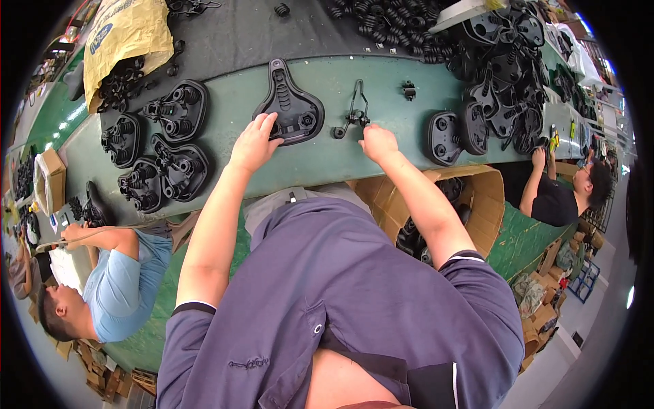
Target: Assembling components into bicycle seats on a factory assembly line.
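A black bicycle saddle shell lies underside up on the green bench, its narrow nose pointing away from me. My left hand grips its near left edge, fingers over the rim and thumb beside it. To the right, a bent black wire saddle rail with a clamp at its near end rests on the bench. The closed fingers of my right hand pinch the near right end of this rail. Farther right sits a small black clamp piece, touched by neither hand.
Several saddles with springs stand at the left, and more are heaped at the right. Coil springs lie at the back. A yellow sack is at far left. An open cardboard box is below the bench. Co-workers flank me.
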